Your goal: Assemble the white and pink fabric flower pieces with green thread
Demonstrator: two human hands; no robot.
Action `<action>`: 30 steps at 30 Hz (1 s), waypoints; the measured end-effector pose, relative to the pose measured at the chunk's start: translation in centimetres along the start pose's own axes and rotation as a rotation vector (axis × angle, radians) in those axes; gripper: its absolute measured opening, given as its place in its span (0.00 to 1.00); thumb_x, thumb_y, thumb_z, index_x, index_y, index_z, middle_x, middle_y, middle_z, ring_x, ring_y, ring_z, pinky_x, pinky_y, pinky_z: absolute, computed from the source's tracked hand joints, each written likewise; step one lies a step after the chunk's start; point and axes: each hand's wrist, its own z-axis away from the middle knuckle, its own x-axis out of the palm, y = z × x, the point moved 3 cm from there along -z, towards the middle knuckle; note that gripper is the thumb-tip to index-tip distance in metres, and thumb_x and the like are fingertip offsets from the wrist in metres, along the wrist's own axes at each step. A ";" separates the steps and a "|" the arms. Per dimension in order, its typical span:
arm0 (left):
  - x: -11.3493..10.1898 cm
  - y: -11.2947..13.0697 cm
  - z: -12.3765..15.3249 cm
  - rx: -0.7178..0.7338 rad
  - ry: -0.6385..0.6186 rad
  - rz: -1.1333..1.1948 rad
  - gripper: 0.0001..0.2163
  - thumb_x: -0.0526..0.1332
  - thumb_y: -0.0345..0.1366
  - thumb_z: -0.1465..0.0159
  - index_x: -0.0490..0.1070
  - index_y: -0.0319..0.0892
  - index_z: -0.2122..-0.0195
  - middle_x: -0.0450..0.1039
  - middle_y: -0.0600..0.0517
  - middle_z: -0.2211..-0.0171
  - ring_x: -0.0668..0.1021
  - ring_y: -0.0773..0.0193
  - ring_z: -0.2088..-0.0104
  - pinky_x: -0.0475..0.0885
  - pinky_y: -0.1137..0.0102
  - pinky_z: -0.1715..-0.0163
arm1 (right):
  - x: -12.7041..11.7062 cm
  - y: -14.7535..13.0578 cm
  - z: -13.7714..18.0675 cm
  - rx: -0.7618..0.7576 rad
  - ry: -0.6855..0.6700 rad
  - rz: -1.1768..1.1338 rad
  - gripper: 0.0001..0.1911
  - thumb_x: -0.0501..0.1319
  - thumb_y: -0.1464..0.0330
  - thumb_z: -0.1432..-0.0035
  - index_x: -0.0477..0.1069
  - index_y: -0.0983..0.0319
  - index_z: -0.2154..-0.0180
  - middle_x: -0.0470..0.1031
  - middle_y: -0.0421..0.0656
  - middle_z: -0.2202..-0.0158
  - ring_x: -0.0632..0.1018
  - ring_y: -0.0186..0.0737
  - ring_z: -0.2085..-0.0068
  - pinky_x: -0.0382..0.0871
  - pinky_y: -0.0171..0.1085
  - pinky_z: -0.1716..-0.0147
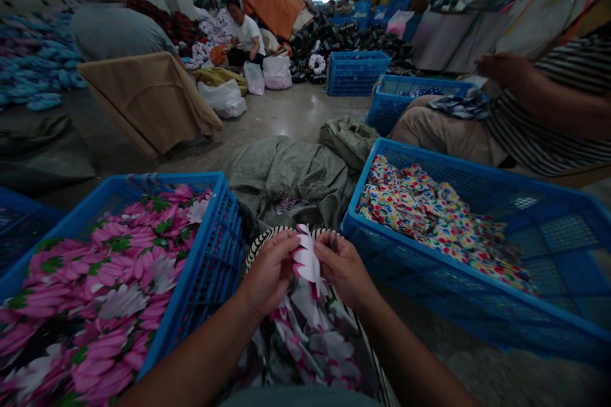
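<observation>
Between my two hands is a white fabric petal piece (308, 259) with scalloped, pink-edged sides. My left hand (271, 270) pinches its left edge, and my right hand (342, 266) grips its right side with closed fingers. Under them, on my lap, lies a heap of similar white and pink petal pieces (319, 337) on striped cloth. To the left stands a blue crate (222, 194) holding pink fabric flower pieces (138, 241) with green parts. To the right, another blue crate (458, 257) holds colourful patterned fabric pieces (424, 203).
Grey-green sacks (286, 178) lie just ahead on the floor. A person in a striped shirt (548, 95) sits at the right. Ahead left, a cloth-covered chair (153, 98) stands behind a seated person. More blue crates (358, 73), bags and piled goods fill the back.
</observation>
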 end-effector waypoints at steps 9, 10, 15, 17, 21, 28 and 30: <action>0.2 -0.3 0.0 -0.046 -0.159 0.011 0.04 0.63 0.28 0.51 0.73 0.35 0.72 0.70 0.52 0.78 0.72 0.71 0.78 0.68 0.78 0.75 | -0.2 0.0 0.1 0.012 0.026 -0.040 0.15 0.66 0.62 0.55 0.61 0.62 0.76 0.56 0.28 0.88 0.53 0.23 0.89 0.42 0.28 0.90; 0.2 -0.3 0.0 -0.053 -0.166 0.016 0.04 0.63 0.28 0.51 0.73 0.35 0.73 0.70 0.52 0.78 0.72 0.72 0.78 0.68 0.78 0.75 | -0.2 0.0 0.1 0.011 0.025 -0.045 0.15 0.66 0.62 0.55 0.61 0.62 0.76 0.56 0.28 0.88 0.53 0.23 0.89 0.43 0.27 0.90; 0.2 -0.2 0.2 -0.060 -0.209 0.021 0.03 0.62 0.26 0.52 0.73 0.35 0.74 0.72 0.51 0.78 0.72 0.70 0.77 0.68 0.77 0.73 | -0.2 0.0 0.3 0.025 0.040 -0.070 0.16 0.67 0.62 0.56 0.61 0.62 0.76 0.58 0.29 0.87 0.54 0.23 0.88 0.44 0.27 0.90; 0.2 -0.2 0.3 -0.052 -0.229 0.012 0.03 0.62 0.26 0.52 0.74 0.35 0.75 0.72 0.51 0.78 0.72 0.70 0.77 0.68 0.77 0.72 | -0.1 0.0 0.3 0.038 0.041 -0.070 0.16 0.67 0.62 0.57 0.61 0.62 0.76 0.58 0.30 0.86 0.55 0.23 0.87 0.44 0.27 0.89; 0.1 -0.3 0.4 -0.027 -0.278 -0.013 0.03 0.63 0.27 0.51 0.74 0.34 0.74 0.72 0.49 0.77 0.73 0.69 0.75 0.67 0.76 0.71 | -0.3 0.3 0.3 0.029 0.055 -0.052 0.16 0.66 0.62 0.57 0.61 0.62 0.76 0.58 0.30 0.85 0.55 0.23 0.86 0.44 0.26 0.88; -0.4 -0.6 0.1 0.063 -0.181 -0.193 0.03 0.65 0.32 0.49 0.74 0.37 0.75 0.70 0.52 0.76 0.71 0.70 0.75 0.65 0.76 0.72 | -0.5 -0.2 0.6 -0.077 -0.031 0.180 0.11 0.61 0.62 0.52 0.63 0.62 0.73 0.57 0.31 0.83 0.55 0.25 0.84 0.47 0.28 0.86; -0.4 -0.5 0.0 0.130 -0.128 -0.253 0.05 0.66 0.33 0.50 0.74 0.37 0.77 0.70 0.52 0.74 0.70 0.70 0.74 0.65 0.75 0.73 | -0.5 -0.6 0.8 -0.109 -0.058 0.283 0.10 0.63 0.65 0.54 0.64 0.62 0.71 0.59 0.32 0.81 0.58 0.26 0.81 0.50 0.28 0.83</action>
